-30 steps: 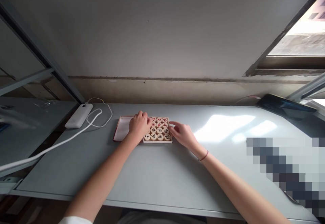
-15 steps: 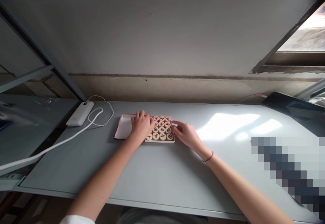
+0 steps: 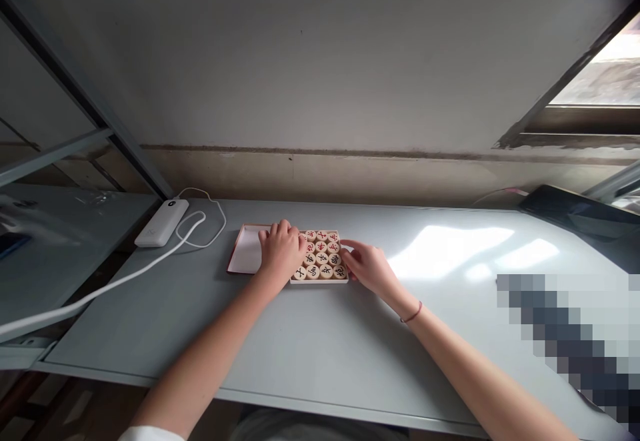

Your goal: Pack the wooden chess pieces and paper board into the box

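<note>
A shallow pale box lies on the desk, filled with rows of round wooden Chinese chess pieces. Red characters mark the far rows and black ones the near rows. Left of it is the box lid, its white inside facing up. My left hand spans the lid's right part and the box's left columns, fingers bent downward; whatever lies beneath them is hidden. Against the right side of the box rests my right hand, with index finger stretched along it and thumb apart, both at the edge.
A white power bank with a white cable lies on the left of the grey desk. At the back right sits a dark flat device. A wall runs behind the desk, and a metal frame post stands at left.
The whole view has shifted slightly. Both hands, the box and the chess pieces keep nearly the same places relative to each other.
</note>
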A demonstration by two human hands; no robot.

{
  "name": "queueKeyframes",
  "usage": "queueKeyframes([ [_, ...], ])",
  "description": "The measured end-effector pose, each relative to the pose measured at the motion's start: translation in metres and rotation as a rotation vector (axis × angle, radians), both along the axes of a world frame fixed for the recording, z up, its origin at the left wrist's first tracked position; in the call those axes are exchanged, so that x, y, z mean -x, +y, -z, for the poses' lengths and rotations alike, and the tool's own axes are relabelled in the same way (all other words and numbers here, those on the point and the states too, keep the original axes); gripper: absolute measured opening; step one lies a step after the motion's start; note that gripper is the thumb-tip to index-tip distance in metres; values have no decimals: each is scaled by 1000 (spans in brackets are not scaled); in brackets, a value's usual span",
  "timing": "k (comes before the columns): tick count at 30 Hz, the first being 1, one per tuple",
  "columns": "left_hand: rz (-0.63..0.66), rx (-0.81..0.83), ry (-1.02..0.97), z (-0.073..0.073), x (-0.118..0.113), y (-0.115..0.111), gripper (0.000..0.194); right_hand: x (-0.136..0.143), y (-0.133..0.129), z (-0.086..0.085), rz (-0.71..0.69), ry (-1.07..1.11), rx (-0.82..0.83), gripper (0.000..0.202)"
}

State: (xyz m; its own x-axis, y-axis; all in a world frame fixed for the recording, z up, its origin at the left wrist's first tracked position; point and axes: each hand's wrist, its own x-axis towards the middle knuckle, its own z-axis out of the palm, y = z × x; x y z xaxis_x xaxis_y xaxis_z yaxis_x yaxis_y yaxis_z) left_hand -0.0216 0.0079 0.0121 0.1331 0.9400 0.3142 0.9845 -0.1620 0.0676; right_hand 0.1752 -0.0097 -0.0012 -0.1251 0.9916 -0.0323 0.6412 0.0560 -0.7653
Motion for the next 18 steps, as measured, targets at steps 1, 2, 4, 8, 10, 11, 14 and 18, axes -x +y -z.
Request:
queueKeyframes([
  [1, 7, 3, -14, 0, 0, -1, 24, 0, 0, 0, -2, 5, 2, 43],
  [2, 15, 8, -26, 0, -1, -1, 23, 0, 0, 0, -3, 10, 4, 42],
  [4, 34, 24, -54, 0, -1, -2, 20, 0, 0, 0, -5, 18, 4, 41],
  [8, 67, 72, -119, -2, 3, 0, 11, -2, 1, 1, -15, 36, 2, 38],
  [10, 84, 42, -164, -7, 6, 2, 10, -3, 0, 2, -12, 55, -10, 36],
  [11, 105, 14, -203, -10, 7, 2, 10, -3, 0, 2, -4, 60, -48, 35],
  [14, 224, -6, -426, -21, 4, -4, 11, 1, -6, 2, 7, 55, -309, 35],
  [18, 334, 306, -858, -27, -11, -20, 18, 9, -14, 1, -118, 78, -589, 32],
])
